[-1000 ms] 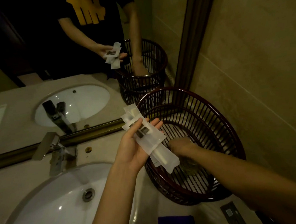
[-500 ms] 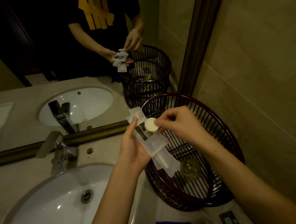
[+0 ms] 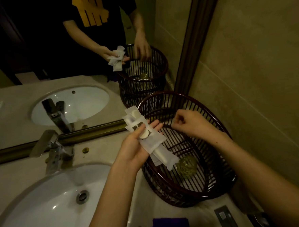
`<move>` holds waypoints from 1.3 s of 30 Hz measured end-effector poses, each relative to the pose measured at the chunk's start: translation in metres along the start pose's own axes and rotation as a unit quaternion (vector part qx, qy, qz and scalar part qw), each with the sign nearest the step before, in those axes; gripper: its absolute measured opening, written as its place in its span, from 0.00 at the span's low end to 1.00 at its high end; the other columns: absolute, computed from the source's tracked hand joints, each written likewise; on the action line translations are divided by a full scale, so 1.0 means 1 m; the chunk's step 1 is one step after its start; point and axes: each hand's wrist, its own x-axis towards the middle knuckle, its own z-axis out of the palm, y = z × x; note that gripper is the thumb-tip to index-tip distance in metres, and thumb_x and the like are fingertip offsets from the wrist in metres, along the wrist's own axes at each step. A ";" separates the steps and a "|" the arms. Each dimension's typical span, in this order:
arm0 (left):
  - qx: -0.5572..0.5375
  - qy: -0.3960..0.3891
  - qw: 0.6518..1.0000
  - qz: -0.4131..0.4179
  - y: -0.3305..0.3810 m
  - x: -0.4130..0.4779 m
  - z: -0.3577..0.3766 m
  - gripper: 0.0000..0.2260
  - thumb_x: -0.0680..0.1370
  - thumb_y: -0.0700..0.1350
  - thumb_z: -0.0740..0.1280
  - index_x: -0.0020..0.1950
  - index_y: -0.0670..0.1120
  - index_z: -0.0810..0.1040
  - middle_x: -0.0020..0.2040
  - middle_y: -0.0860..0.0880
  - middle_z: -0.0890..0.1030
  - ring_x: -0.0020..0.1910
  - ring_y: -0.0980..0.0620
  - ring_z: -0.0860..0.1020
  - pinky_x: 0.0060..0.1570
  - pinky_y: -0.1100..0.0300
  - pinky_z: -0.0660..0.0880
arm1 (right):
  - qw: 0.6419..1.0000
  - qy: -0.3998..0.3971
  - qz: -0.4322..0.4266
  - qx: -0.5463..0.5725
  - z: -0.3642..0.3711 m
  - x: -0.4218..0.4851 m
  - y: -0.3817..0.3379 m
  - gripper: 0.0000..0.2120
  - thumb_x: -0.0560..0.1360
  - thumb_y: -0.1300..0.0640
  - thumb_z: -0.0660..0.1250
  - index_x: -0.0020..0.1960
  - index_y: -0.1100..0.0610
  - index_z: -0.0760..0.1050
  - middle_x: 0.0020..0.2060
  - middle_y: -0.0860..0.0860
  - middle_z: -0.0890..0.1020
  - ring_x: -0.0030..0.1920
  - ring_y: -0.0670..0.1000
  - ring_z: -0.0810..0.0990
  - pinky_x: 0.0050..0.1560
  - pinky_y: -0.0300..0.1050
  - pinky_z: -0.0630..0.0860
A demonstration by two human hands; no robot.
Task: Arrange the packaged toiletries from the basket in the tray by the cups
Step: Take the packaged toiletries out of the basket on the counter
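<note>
Dark slatted basket (image 3: 212, 183) stands against the wall, nearly emptied; one round item (image 3: 186, 165) remains inside. Above its near rim, the left hand (image 3: 138, 146) clasps the gathered packets (image 3: 152, 141). Over its middle, the right hand (image 3: 190, 123) hovers loosely curled, holding nothing. Tray and cups aren't visible; nothing placed yet.

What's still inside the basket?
A round greenish glass thing sits on the bottom of the basket. The left hand holds white packets over the rim, covering a bit of the floor.
</note>
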 end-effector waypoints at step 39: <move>-0.052 0.023 0.996 0.075 0.012 -0.049 -0.026 0.23 0.80 0.40 0.66 0.75 0.40 0.69 0.68 0.37 0.79 0.67 0.41 0.77 0.69 0.45 0.71 | 0.893 0.008 -0.122 0.434 -0.008 -0.045 -0.053 0.23 0.71 0.40 0.75 0.62 0.36 0.71 0.57 0.36 0.81 0.55 0.38 0.83 0.45 0.35 0.82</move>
